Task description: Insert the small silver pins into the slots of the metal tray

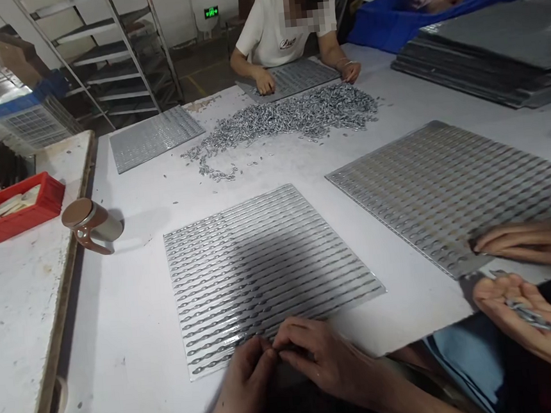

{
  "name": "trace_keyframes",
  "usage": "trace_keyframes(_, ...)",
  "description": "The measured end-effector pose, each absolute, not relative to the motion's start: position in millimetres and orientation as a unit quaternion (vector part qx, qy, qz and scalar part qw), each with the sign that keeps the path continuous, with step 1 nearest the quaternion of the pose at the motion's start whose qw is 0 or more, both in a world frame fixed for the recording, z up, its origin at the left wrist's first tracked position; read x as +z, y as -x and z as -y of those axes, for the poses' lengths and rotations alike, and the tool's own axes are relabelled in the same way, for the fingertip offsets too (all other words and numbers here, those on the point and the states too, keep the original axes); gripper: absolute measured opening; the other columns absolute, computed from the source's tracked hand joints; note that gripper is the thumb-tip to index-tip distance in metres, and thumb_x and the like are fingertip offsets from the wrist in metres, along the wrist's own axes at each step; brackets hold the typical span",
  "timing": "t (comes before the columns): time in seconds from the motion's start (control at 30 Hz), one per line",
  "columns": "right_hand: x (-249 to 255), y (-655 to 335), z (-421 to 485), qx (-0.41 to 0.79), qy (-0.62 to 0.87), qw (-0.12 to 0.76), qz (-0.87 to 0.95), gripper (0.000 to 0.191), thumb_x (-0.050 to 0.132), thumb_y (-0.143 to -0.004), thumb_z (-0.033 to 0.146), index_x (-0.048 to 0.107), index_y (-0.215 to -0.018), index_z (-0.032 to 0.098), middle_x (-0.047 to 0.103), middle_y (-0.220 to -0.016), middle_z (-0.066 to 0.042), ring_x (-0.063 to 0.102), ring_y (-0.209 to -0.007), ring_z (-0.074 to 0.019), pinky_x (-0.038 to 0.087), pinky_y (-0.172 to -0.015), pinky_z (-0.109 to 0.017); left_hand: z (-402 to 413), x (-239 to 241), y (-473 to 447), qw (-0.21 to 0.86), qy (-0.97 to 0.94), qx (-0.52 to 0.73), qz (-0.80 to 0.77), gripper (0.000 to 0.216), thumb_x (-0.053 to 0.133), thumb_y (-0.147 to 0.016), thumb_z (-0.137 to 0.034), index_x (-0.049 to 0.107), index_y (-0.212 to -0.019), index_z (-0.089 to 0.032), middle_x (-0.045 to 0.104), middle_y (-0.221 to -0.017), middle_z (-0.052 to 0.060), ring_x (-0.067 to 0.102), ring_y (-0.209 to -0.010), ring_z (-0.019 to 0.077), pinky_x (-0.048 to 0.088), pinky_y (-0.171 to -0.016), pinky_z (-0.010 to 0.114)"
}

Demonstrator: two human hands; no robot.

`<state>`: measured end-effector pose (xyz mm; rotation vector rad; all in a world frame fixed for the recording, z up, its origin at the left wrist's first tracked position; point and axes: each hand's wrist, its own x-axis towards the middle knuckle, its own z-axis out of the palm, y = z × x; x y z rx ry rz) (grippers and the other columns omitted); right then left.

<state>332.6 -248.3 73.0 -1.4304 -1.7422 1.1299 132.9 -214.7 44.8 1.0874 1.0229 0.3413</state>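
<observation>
A grey ribbed tray with rows of small metal parts lies on the white table in front of me. My left hand and my right hand meet at the tray's near edge, fingers curled and pinched together. What they pinch is hidden between the fingertips. A heap of small silvery metal parts lies further back on the table.
A brown mug lies on its side at left, near a red bin. At right, another person's hands hold metal parts beside a second tray. A person in white works at a far tray. Stacked grey sheets sit far right.
</observation>
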Motion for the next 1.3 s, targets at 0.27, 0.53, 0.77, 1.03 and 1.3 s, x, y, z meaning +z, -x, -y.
trace_keyframes(0.27,64,-343,244,0.380,0.567,0.322,0.656,0.023,0.052,-0.093,0.016,0.070,-0.100,0.028,0.076,-0.094,-0.004,0.072,-0.088,-0.0197,0.058,-0.079,-0.030,218,46,-133,0.842,-0.227,0.198,-0.448,0.028,0.081,-0.078,-0.038,0.065,-0.086,-0.016,0.060,-0.075,0.000,0.044,-0.057,0.0079,0.028,-0.052,0.022)
trace_keyframes(0.53,23,-331,226,0.333,0.652,0.310,0.606,0.014,0.053,-0.091,0.019,0.066,-0.085,0.022,0.072,-0.074,-0.001,0.068,-0.070,-0.0169,0.052,-0.067,-0.028,221,51,-134,0.872,-0.172,0.222,-0.400,0.029,0.079,-0.080,-0.028,0.065,-0.102,-0.013,0.072,-0.093,0.010,0.054,-0.052,0.0079,0.033,-0.047,0.022)
trace_keyframes(0.77,18,-316,227,0.270,0.678,0.267,0.630,0.015,0.055,-0.093,0.017,0.064,-0.082,0.021,0.070,-0.084,-0.003,0.067,-0.081,-0.0188,0.052,-0.077,-0.030,223,36,-128,0.871,-0.232,0.189,-0.390,0.033,0.075,-0.085,-0.044,0.057,-0.090,-0.017,0.070,-0.077,0.005,0.051,-0.043,0.0078,0.025,-0.038,0.020)
trace_keyframes(1.03,27,-323,228,0.297,0.683,0.294,0.599,0.008,0.057,-0.090,0.020,0.059,-0.098,0.020,0.066,-0.079,-0.002,0.066,-0.073,-0.0191,0.053,-0.071,-0.031,216,41,-132,0.853,-0.163,0.240,-0.433,0.041,0.091,-0.068,-0.038,0.072,-0.093,-0.012,0.055,-0.062,-0.004,0.045,-0.051,0.0049,0.028,-0.046,0.018)
trace_keyframes(1.3,64,-336,251,0.374,0.523,0.371,0.671,0.013,0.053,-0.101,0.024,0.064,-0.106,0.021,0.068,-0.099,-0.006,0.065,-0.091,-0.0166,0.052,-0.080,-0.028,216,56,-145,0.826,-0.190,0.260,-0.463,0.037,0.092,-0.064,-0.033,0.067,-0.085,-0.016,0.064,-0.068,-0.001,0.048,-0.049,0.0059,0.027,-0.041,0.017)
